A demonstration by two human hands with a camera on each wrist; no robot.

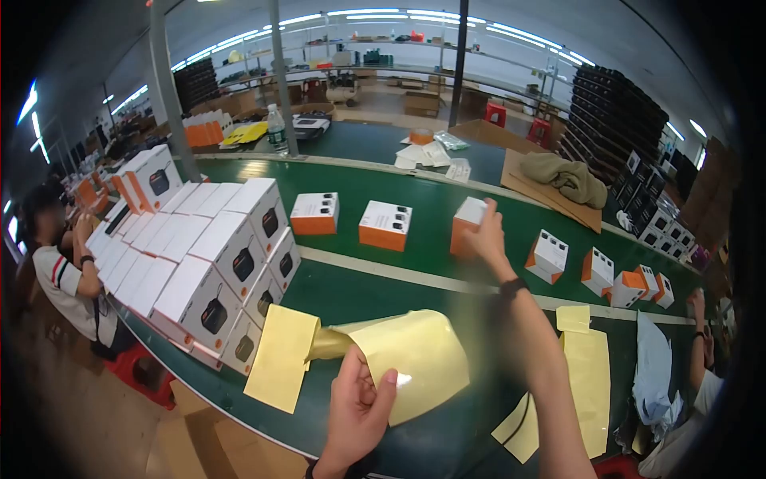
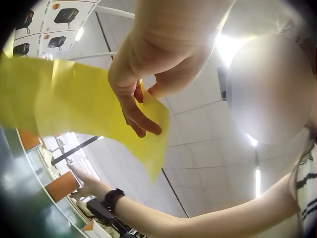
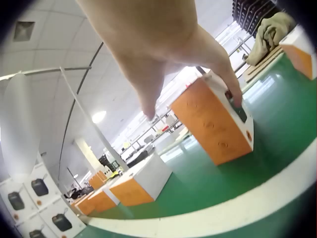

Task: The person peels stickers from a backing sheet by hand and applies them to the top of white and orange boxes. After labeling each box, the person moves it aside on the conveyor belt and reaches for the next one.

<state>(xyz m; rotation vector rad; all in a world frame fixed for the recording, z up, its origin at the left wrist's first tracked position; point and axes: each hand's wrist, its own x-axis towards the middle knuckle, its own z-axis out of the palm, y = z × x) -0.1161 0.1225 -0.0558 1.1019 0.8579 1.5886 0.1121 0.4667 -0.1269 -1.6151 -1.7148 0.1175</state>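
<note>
My left hand (image 1: 361, 407) pinches the edge of a glossy yellow sheet (image 1: 423, 359) between thumb and curled fingers. In the left wrist view the sheet (image 2: 79, 96) bends away from those fingers (image 2: 141, 121). Across the green belt (image 1: 431, 203), my right hand (image 1: 488, 237) grips a white box with orange sides (image 1: 465, 227). The right wrist view has the fingers (image 3: 229, 82) bent over the white printed face of this box (image 3: 210, 124), with the thumb toward its other side. Another yellow piece (image 1: 281, 359) lies on the table to the left.
Similar boxes (image 1: 386, 223) stand spaced along the belt on both sides. A tall stack of white boxes (image 1: 203, 263) fills the left of the table. More yellow sheets (image 1: 586, 383) lie by my right forearm. People sit at the left (image 1: 68, 279) and right edges.
</note>
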